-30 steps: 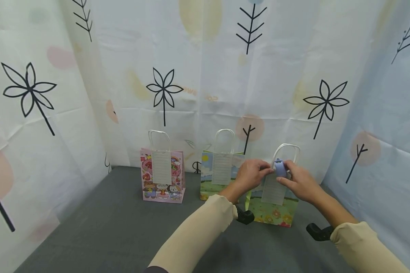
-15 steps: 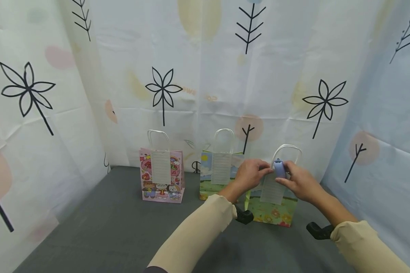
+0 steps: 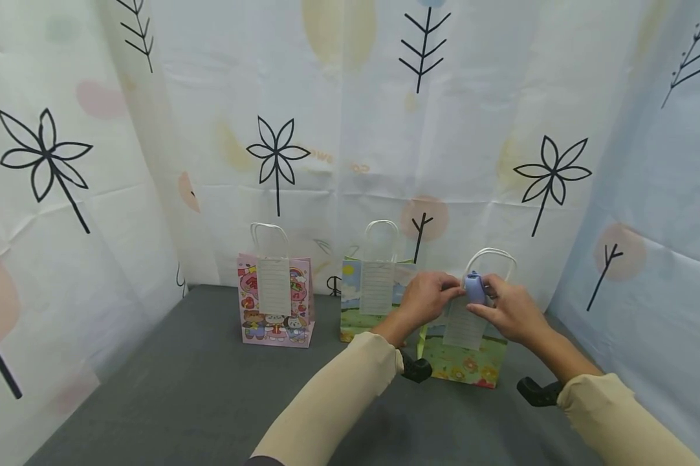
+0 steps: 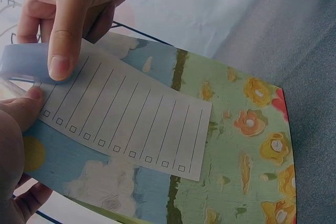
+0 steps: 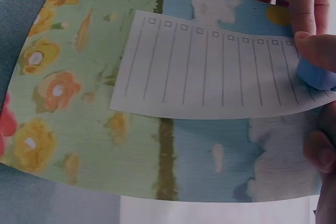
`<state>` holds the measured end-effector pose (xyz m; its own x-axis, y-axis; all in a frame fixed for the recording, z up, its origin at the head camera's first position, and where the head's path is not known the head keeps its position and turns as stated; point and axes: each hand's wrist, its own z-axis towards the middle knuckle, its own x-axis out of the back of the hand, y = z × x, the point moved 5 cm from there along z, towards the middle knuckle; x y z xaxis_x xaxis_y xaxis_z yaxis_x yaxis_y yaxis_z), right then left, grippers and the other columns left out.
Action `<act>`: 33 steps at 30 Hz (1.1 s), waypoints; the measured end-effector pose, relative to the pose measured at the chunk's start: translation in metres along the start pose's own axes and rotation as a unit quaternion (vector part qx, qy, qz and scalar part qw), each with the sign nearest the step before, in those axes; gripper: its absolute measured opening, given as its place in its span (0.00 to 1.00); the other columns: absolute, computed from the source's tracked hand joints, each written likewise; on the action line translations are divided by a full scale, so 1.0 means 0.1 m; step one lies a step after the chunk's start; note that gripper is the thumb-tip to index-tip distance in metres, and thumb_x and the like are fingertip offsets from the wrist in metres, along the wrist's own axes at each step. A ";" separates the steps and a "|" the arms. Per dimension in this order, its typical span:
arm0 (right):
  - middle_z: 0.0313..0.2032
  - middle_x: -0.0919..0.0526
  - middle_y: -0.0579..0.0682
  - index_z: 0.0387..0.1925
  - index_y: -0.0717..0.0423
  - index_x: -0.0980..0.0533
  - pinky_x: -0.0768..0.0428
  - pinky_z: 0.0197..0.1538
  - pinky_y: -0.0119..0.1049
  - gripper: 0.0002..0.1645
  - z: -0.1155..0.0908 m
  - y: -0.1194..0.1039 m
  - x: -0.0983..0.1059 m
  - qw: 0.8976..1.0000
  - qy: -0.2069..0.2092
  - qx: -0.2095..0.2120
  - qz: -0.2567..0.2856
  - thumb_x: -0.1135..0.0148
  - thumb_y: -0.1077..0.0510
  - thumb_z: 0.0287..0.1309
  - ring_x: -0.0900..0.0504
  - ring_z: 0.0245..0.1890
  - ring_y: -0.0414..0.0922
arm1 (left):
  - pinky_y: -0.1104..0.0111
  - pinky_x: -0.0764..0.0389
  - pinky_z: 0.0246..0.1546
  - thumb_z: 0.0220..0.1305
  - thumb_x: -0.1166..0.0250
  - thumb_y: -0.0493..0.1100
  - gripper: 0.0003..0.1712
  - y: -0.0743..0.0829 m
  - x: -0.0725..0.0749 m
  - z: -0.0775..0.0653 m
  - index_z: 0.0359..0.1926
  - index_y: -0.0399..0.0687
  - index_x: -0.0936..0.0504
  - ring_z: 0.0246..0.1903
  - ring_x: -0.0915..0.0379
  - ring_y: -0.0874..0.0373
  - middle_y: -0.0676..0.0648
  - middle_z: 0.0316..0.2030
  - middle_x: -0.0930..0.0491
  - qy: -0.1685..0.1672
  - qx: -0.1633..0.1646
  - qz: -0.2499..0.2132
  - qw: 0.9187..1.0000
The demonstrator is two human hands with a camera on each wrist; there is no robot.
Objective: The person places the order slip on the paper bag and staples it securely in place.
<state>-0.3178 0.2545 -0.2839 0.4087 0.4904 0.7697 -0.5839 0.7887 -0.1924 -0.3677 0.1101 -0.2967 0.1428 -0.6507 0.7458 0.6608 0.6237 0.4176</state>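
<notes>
On the right stands a green-and-blue flowered paper gift bag (image 3: 463, 359) with white twisted handles. A lined checklist sheet (image 4: 126, 114) lies against its front, its upper end at the bag's top edge. My left hand (image 3: 428, 299) pinches that edge and the sheet beside the handle's left foot. In my right hand (image 3: 515, 310) is a small blue stapler (image 3: 475, 289), gripped between thumb and fingers across the top of the sheet and bag. The right thumb presses on the stapler (image 5: 317, 74) in the right wrist view. Its jaws are hidden.
A pink gift bag (image 3: 251, 330) with cartoon animals stands at left, and another landscape bag (image 3: 350, 323) stands in the middle, partly behind my left hand. Both carry similar sheets. A dark grey cloth (image 3: 169, 388) covers the table; patterned curtains (image 3: 350, 162) enclose it.
My right hand has shifted slightly left, and the stapler has turned a little in its grip. The left hand keeps its hold on the bag's edge.
</notes>
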 end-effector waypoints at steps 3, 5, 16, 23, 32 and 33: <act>0.34 0.18 0.63 0.44 0.70 0.27 0.20 0.28 0.45 0.25 -0.01 -0.01 0.00 1.000 0.016 0.003 -0.005 0.25 0.61 0.50 0.17 0.27 0.51 | 0.81 0.31 0.31 0.65 0.37 0.54 0.12 -0.01 0.00 0.00 0.44 0.59 0.12 0.32 0.27 0.74 0.62 0.39 0.16 -0.001 -0.003 0.003 1.000; 0.34 0.17 0.63 0.44 0.70 0.27 0.20 0.28 0.45 0.25 -0.01 0.00 0.00 1.000 0.019 0.002 -0.003 0.25 0.61 0.49 0.17 0.27 0.52 | 0.81 0.31 0.31 0.66 0.37 0.54 0.12 0.00 0.00 0.01 0.44 0.58 0.12 0.32 0.27 0.74 0.62 0.39 0.16 -0.001 -0.006 0.002 1.000; 0.35 0.18 0.60 0.46 0.70 0.28 0.26 0.26 0.39 0.24 -0.01 -0.01 0.02 0.999 -0.013 -0.028 -0.008 0.28 0.61 0.53 0.24 0.25 0.44 | 0.80 0.33 0.29 0.66 0.37 0.54 0.12 0.01 0.00 0.01 0.42 0.57 0.11 0.28 0.30 0.74 0.62 0.36 0.17 -0.002 -0.015 0.000 1.000; 0.35 0.18 0.62 0.49 0.71 0.29 0.28 0.25 0.37 0.24 0.00 -0.04 0.01 0.998 -0.026 -0.053 0.001 0.32 0.62 0.54 0.28 0.23 0.43 | 0.80 0.32 0.30 0.65 0.37 0.54 0.13 0.00 0.01 0.00 0.43 0.58 0.11 0.30 0.30 0.74 0.62 0.37 0.16 -0.006 -0.001 -0.005 1.000; 0.35 0.20 0.59 0.53 0.70 0.32 0.29 0.26 0.39 0.25 0.02 -0.06 0.01 0.996 -0.064 -0.067 0.013 0.34 0.59 0.61 0.28 0.25 0.44 | 0.80 0.32 0.30 0.65 0.37 0.54 0.13 -0.01 0.00 0.01 0.44 0.57 0.11 0.30 0.29 0.74 0.61 0.39 0.16 -0.002 -0.001 0.002 1.000; 0.35 0.21 0.59 0.54 0.70 0.32 0.29 0.27 0.39 0.26 0.02 -0.06 0.01 0.995 -0.069 -0.070 0.015 0.34 0.59 0.62 0.28 0.25 0.44 | 0.80 0.32 0.30 0.66 0.37 0.54 0.13 -0.01 0.00 0.01 0.44 0.57 0.12 0.30 0.29 0.74 0.61 0.39 0.16 -0.002 -0.003 0.003 1.000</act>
<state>-0.3153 0.2501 -0.2809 0.2874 0.4667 0.8364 -0.4876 0.8229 -0.2916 -0.3686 0.1099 -0.2963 0.1443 -0.6446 0.7507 0.6636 0.6259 0.4098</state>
